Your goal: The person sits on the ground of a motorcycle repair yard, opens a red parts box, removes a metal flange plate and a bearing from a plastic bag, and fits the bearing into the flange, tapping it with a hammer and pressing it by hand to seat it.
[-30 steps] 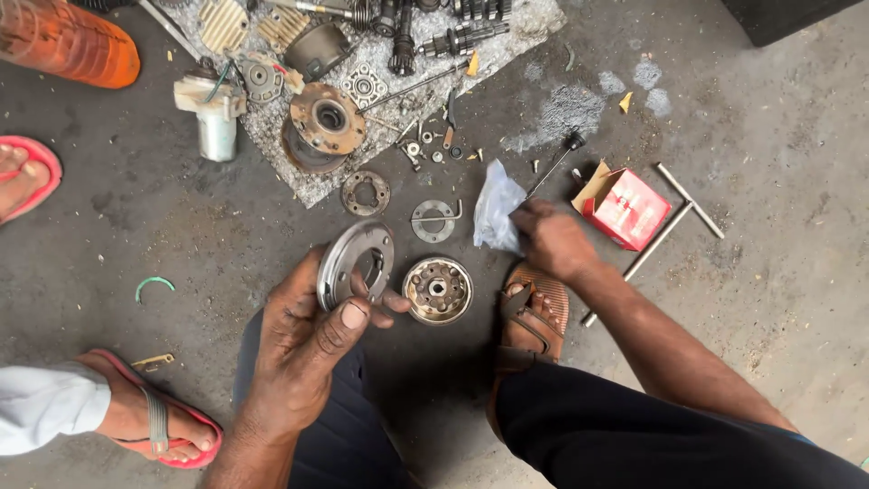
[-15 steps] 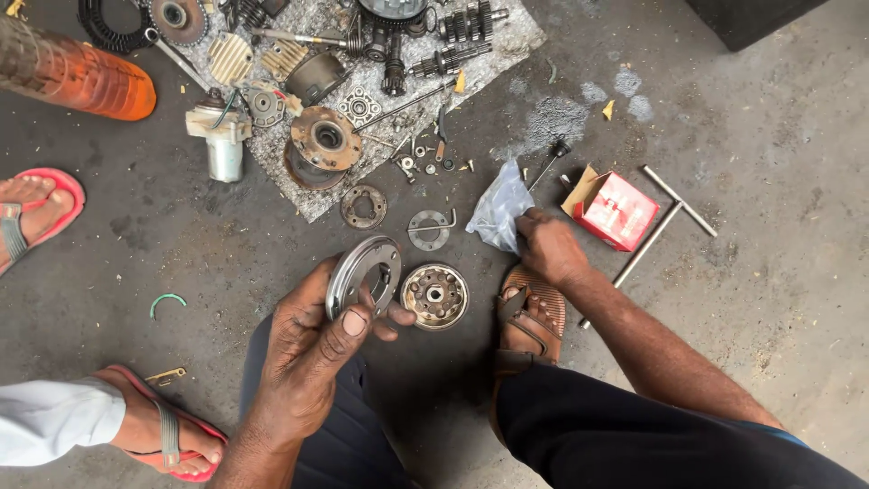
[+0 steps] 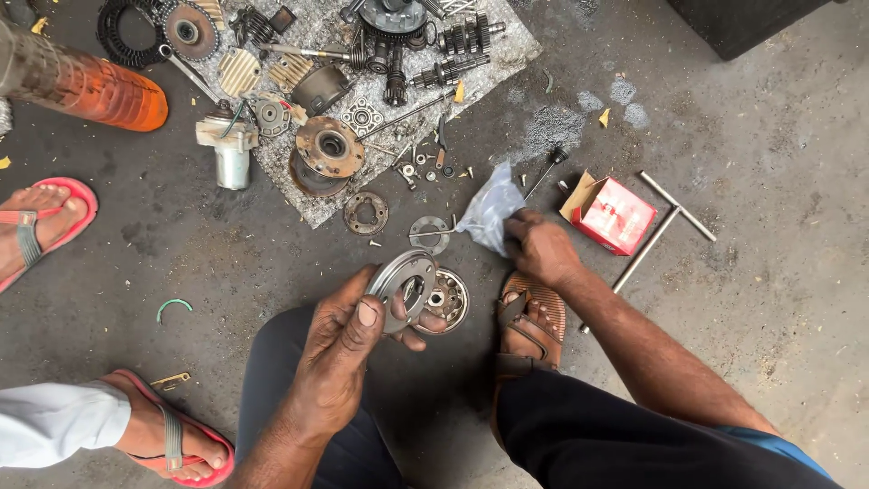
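Gripping a round metal plate (image 3: 403, 288), the left hand (image 3: 348, 349) holds it tilted on edge above the floor, thumb pressed on the near face and fingers curled behind the rim. The plate is a flat, grey steel disc with a large central opening and a raised outer rim; its surface is dull and lightly stained. Just beyond the left hand's fingertips, a round hub (image 3: 445, 300) lies on the ground, rusty brown, with a ring of small holes around a pale centre.

The right hand (image 3: 540, 246) is closed on a crumpled clear plastic bag (image 3: 490, 214), pinching it at its near end; the bag rests on the floor ahead of the knuckles. Beside that hand, to its outer side, sits a small red cardboard box (image 3: 612, 214) with one flap open, and past it a T-shaped steel wrench (image 3: 663, 225). Below the right wrist is the person's own foot in a brown sandal (image 3: 529, 319).

Farther ahead of both hands, a grey cloth (image 3: 516, 45) carries oily parts: toothed gear shafts (image 3: 453, 54), a rusted drum (image 3: 329, 149), a finned alloy cover (image 3: 239, 71) and a small pale motor (image 3: 229, 145). Two loose rings (image 3: 367, 213) lie between the cloth and the hands. An orange bottle (image 3: 100, 89) lies far off to the left.

The surface is rough, dark concrete (image 3: 769, 362), stained and dusty. Another person's feet in red sandals (image 3: 167, 439) stand to the left.
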